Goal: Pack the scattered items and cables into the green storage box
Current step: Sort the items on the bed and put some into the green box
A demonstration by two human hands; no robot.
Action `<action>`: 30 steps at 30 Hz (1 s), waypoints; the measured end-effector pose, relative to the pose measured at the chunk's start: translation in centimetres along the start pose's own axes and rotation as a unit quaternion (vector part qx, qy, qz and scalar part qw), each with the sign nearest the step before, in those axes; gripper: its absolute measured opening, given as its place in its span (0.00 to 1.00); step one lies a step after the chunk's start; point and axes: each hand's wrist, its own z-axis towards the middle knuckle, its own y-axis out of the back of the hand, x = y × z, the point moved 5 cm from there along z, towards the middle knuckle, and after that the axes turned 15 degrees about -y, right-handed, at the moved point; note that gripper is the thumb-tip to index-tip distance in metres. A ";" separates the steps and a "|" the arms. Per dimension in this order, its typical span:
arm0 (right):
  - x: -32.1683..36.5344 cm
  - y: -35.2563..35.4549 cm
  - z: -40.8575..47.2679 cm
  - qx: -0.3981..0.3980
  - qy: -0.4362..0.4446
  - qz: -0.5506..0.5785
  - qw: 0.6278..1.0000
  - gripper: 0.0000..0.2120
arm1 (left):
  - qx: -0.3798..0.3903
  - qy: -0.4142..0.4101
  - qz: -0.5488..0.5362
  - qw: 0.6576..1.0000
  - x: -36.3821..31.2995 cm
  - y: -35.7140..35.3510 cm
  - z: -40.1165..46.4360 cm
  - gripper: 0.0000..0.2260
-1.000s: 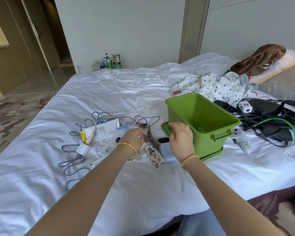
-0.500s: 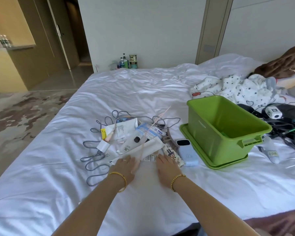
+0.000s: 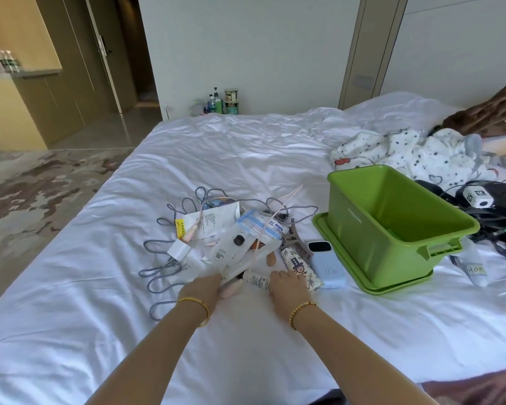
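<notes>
- Bedsheet (image 3: 246,346) lying bare around both hands.
- Left hand (image 3: 200,287) is lifting a packet pile's (image 3: 237,252) edge; right hand (image 3: 288,285) is resting flat, fingers straight.
- Power bank (image 3: 327,266) is lying between pile and green storage box (image 3: 392,226).

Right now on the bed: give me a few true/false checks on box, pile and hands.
1. The green storage box stands upright on a matching green lid. True.
2. The light blue power bank lies inside the box. False: it lies on the sheet beside it.
3. Both hands are at the pile's near edge, left hand and right hand. True.
4. The grey cable is coiled in the box. False: it sprawls left of the pile.
</notes>
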 end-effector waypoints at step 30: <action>-11.4 17.6 -2.5 -0.267 -0.145 0.618 0.725 0.20 | -0.221 0.001 -0.677 0.702 -12.7 13.0 2.1 0.12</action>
